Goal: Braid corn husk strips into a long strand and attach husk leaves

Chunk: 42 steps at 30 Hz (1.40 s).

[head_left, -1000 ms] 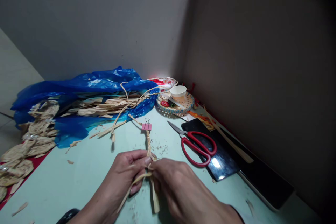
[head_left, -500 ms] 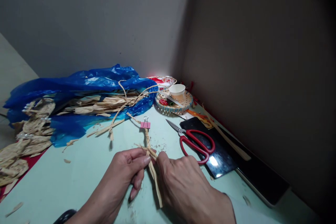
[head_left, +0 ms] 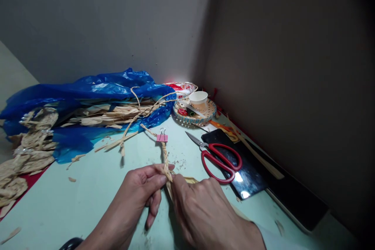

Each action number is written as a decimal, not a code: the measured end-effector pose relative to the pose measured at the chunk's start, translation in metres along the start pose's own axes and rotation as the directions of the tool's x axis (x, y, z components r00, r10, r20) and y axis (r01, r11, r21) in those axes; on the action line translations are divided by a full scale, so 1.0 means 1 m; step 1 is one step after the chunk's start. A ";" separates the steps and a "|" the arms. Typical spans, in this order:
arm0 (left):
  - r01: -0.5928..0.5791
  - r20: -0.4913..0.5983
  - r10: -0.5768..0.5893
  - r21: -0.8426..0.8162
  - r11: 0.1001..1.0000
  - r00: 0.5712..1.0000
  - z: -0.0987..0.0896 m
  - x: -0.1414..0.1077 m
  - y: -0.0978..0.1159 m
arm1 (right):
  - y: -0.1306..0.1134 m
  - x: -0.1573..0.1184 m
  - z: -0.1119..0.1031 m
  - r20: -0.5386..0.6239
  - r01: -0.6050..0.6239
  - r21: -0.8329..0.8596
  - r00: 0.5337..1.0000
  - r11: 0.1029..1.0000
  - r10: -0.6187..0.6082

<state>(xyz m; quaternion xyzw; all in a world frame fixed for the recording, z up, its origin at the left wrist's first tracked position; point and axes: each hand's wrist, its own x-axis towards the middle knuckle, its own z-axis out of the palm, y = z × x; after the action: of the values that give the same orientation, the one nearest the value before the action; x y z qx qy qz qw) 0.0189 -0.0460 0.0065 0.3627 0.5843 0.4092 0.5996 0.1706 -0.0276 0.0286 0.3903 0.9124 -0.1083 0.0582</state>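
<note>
A braid of pale dried plant strips runs toward me from a pink binder clip on the table. At its near end, my left hand pinches the strips between thumb and forefinger. My right hand is closed on the same strips just to the right, its thumb and forefinger close to the left fingertips. One loose strip shows behind the right knuckles, and others hang down between the hands, partly hidden. Scissors with red handles lie just beyond my right hand.
A blue plastic bag holding a bundle of dried strips lies at the back left. A woven basket with a paper cup stands at the back. Under the scissors is a phone-like black slab, beside a longer dark one.
The strips at the braid's end have been crossed over, and one strip now lies out to the right behind my right hand. The left hand's pinch stays nearly in place.
</note>
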 end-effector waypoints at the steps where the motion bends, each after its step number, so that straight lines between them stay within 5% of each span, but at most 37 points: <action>1: -0.002 0.003 0.002 0.001 1.000 1.000 0.000 -0.001 0.000 | 0.000 0.000 0.001 0.012 -0.016 0.000 1.000 1.000 0.016; 20: 0.030 -0.053 -0.034 -0.067 0.997 0.998 0.003 -0.001 0.004 | 0.003 -0.007 -0.009 0.092 -0.002 0.167 0.996 0.986 -0.013; 28: -0.017 -0.013 0.015 -0.106 0.994 1.000 0.002 -0.003 0.007 | 0.024 -0.011 -0.026 -0.182 -0.009 0.308 0.981 0.951 0.068; 37: -0.021 0.023 0.024 -0.138 0.990 0.999 0.000 -0.003 0.008 | 0.040 0.002 -0.011 -0.118 0.131 0.771 0.991 0.624 -0.062; 42: -0.026 0.066 0.036 -0.139 0.990 0.997 -0.005 -0.001 0.008 | 0.048 0.012 -0.019 0.073 -0.023 0.937 0.989 0.347 -0.132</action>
<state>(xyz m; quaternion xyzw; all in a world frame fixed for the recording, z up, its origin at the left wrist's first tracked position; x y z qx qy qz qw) 0.0135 -0.0437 0.0138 0.3431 0.5280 0.4452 0.6366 0.1968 0.0180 0.0372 0.3146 0.6937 -0.6373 -0.1167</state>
